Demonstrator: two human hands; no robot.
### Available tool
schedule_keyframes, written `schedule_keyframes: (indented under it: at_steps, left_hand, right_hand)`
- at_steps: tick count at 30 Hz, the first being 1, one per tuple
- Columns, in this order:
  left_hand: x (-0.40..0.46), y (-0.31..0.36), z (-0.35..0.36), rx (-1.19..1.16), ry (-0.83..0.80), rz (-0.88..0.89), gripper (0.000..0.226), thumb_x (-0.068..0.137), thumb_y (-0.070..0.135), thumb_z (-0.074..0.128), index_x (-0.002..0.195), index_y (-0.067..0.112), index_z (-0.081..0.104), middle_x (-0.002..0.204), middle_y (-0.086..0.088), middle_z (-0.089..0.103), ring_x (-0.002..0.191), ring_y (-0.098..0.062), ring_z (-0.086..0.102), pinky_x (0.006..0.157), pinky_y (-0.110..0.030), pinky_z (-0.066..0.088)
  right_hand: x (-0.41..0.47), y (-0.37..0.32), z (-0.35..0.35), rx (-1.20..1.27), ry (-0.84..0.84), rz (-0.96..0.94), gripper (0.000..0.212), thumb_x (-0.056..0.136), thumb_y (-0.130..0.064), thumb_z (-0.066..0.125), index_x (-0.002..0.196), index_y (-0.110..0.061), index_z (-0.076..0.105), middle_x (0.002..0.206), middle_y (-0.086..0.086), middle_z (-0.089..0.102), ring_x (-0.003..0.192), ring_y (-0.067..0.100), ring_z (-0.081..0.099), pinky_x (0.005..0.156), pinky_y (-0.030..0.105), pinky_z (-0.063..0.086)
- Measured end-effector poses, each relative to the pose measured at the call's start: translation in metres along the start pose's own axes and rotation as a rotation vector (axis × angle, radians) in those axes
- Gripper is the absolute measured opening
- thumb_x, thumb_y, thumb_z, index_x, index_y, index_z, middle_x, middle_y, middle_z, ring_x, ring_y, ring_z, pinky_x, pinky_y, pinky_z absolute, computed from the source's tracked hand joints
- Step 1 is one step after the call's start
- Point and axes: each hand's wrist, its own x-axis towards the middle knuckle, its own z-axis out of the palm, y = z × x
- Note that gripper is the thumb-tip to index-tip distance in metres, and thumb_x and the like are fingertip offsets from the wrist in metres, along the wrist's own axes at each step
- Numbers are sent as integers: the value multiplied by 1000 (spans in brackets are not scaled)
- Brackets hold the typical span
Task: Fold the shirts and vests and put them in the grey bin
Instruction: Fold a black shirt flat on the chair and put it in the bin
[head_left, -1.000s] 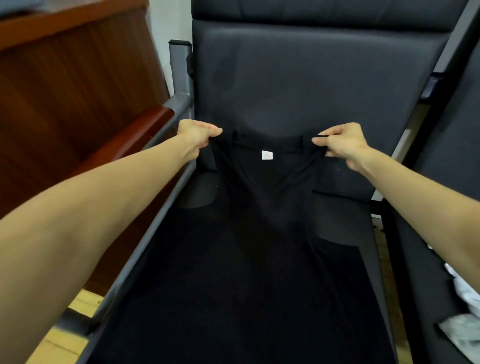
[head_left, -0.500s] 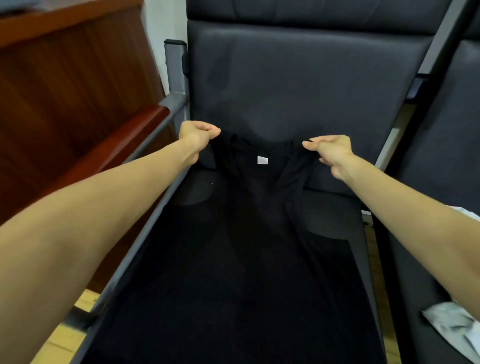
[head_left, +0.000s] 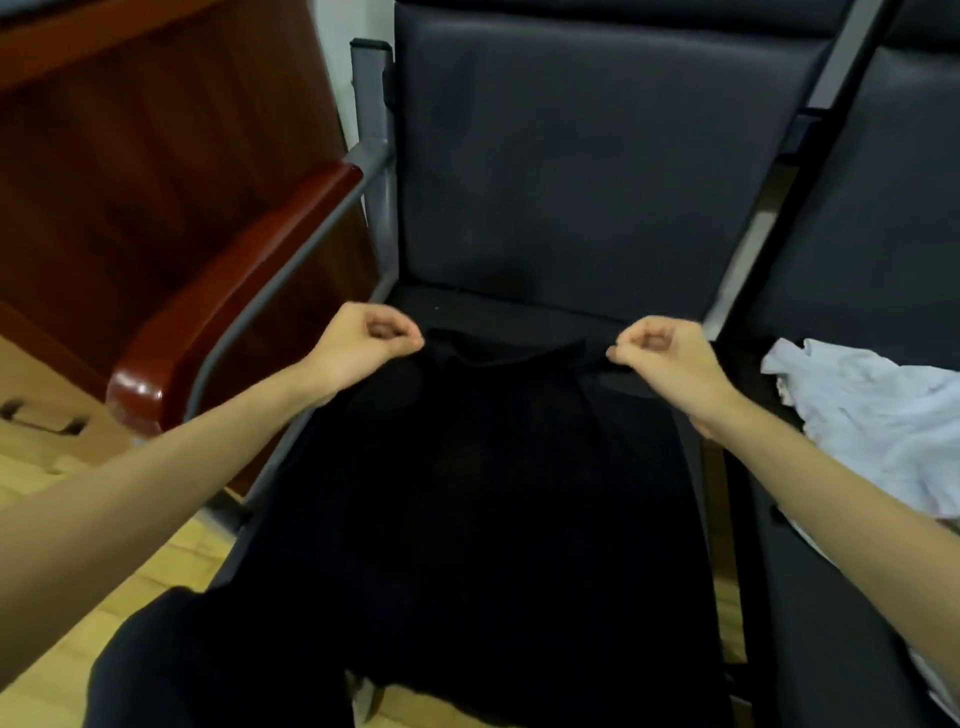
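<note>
Lowering black shirt (head_left: 493, 493) from the backrest onto the chair seat (head_left: 649, 400) | left hand (head_left: 363, 343), right hand (head_left: 665, 358) each pinching a shoulder | collar label now hidden | spread flat, folding looks next

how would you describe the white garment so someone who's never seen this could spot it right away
Start at the row of dark padded chairs. The white garment lies crumpled on the seat beside the right hand. It is the only pale cloth here; the black shirt pinched by both hands is spread out on the nearer seat.
</note>
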Motion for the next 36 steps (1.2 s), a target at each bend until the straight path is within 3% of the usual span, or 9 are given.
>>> schedule_keyframes:
  at_steps: [4,6,8,13,20,25,28,31,36]
  left_hand:
    - [-35,-38,13,133,-154,6,11,79,9,77,76,19,74,80,6,71,73,-1,63,73,-11,46]
    - [-40,-52,14,245,-351,-5,12,79,14,78,74,24,74,80,8,73,76,0,66,77,-18,48]
    - [-34,-59,13,258,-521,-87,6,83,16,75,77,17,76,78,3,75,76,-6,69,77,-20,52]
    - [12,-78,9,327,-123,-138,8,90,7,65,97,11,69,101,-6,71,59,-10,66,65,-18,51]
    - [64,-112,9,403,24,-177,47,96,9,56,142,15,45,146,-12,40,69,-24,67,62,-38,57]
    - [76,-124,20,519,65,-111,39,95,23,60,133,14,54,140,-14,45,116,-35,55,102,-42,44]
    - [77,-123,25,536,163,-152,26,94,24,61,119,14,60,130,-14,51,115,-33,54,96,-42,44]
    - [83,-118,33,589,213,-176,19,96,20,58,112,10,61,123,-16,56,111,-36,56,89,-43,45]
    - [111,-107,38,629,281,-101,21,98,12,52,115,1,58,122,-21,50,108,-40,54,91,-46,44]
  right_hand:
    - [-37,32,12,-135,-260,41,16,79,-5,74,68,-14,66,67,0,66,64,5,60,68,24,47]
    - [-46,39,10,-224,-535,66,10,81,-13,76,74,-9,70,72,3,71,68,9,65,70,25,52]
    - [-42,45,5,-270,-623,77,14,83,-17,75,79,-5,71,75,6,73,70,11,69,70,22,55]
    - [6,78,-8,-484,-102,98,3,87,-6,64,86,-8,66,83,8,68,82,20,64,85,35,51]
    - [30,124,-7,-613,-17,198,29,87,-25,71,109,-10,61,116,16,48,118,32,45,99,33,38]
    - [35,132,-16,-539,182,126,12,92,-14,62,95,-9,51,101,13,54,90,27,52,74,31,38]
    - [39,137,-29,-448,370,159,9,92,-4,55,92,-7,46,90,7,55,83,25,51,69,31,36]
    - [42,148,-30,-517,318,182,13,93,-3,54,92,-9,43,87,9,54,85,32,55,66,32,34]
    - [57,157,-27,-557,366,108,7,95,-4,49,97,-6,44,108,19,58,94,38,56,69,35,37]
